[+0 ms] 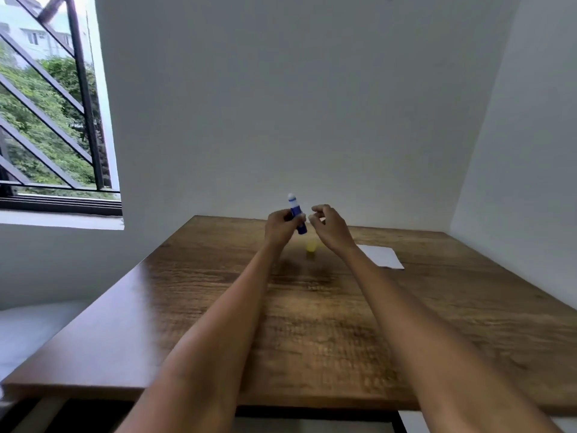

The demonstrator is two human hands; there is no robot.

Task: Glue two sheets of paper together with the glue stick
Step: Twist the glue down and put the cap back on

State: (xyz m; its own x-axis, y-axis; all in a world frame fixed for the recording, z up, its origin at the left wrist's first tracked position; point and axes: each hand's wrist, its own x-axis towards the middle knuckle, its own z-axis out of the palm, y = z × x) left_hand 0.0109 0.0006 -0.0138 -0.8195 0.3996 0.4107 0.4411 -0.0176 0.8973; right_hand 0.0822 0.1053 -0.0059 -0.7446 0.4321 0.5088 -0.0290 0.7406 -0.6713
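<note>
My left hand [281,226] grips a blue glue stick [296,215] and holds it upright above the far part of the table, its white tip exposed at the top. My right hand [327,228] hovers just right of the stick with fingers curled and apart, holding nothing that I can see. A small yellow cap [311,246] lies on the table below the hands. White paper [382,257] lies flat on the table to the right, partly hidden by my right forearm; I cannot tell how many sheets it is.
The wooden table [218,323] stands in a corner against grey walls at the back and right. A barred window [53,120] is at the left, with a sill beneath it.
</note>
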